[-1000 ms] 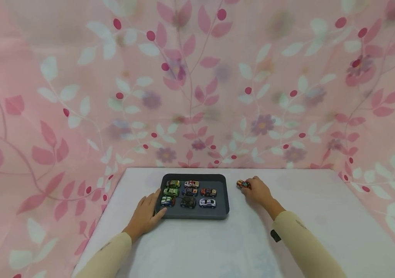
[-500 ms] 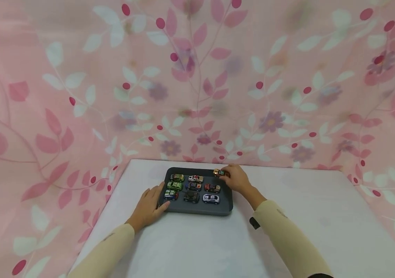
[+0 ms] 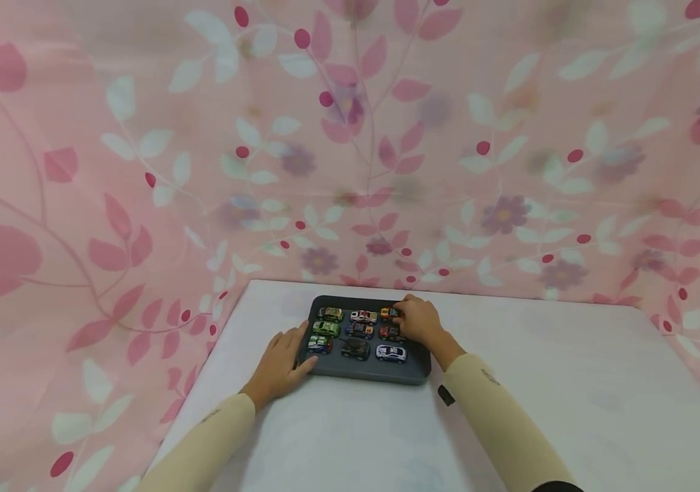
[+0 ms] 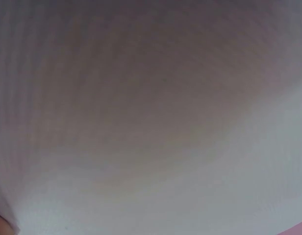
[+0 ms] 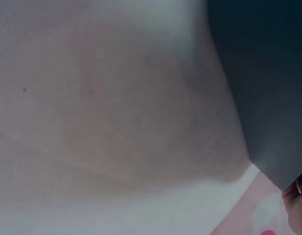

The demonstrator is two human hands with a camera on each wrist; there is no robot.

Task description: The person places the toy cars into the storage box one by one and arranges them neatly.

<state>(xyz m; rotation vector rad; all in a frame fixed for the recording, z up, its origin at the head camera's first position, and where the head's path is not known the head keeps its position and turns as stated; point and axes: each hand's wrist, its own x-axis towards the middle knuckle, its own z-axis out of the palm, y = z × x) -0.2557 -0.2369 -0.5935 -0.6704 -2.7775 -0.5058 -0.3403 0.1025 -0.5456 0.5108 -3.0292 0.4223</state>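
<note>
In the head view a dark grey tray (image 3: 414, 370) holds small toy cars in rows. My right hand (image 3: 421, 321) reaches over its right side and pinches an orange toy car (image 3: 389, 313) in the back right corner, partly covered by the fingers. Just in front of that one lies a red and black car (image 3: 390, 333), and nearest the front right a white car (image 3: 391, 353). My left hand (image 3: 279, 363) rests along the left rim, fingers extended and thumb at the front corner. The right wrist view catches the tray's side wall (image 5: 268, 98) and some fingers.
Other toy cars fill the left and middle rows, among them a green car (image 3: 327, 329) and a black car (image 3: 355, 349). The tray stands on a white-covered table (image 3: 350, 437). Behind it hangs a pink floral cloth (image 3: 350, 171).
My right hand has carried the orange toy car from the table right of the tray, over the rim, into the back right corner. My left hand stays at the left rim; the head view has shifted.
</note>
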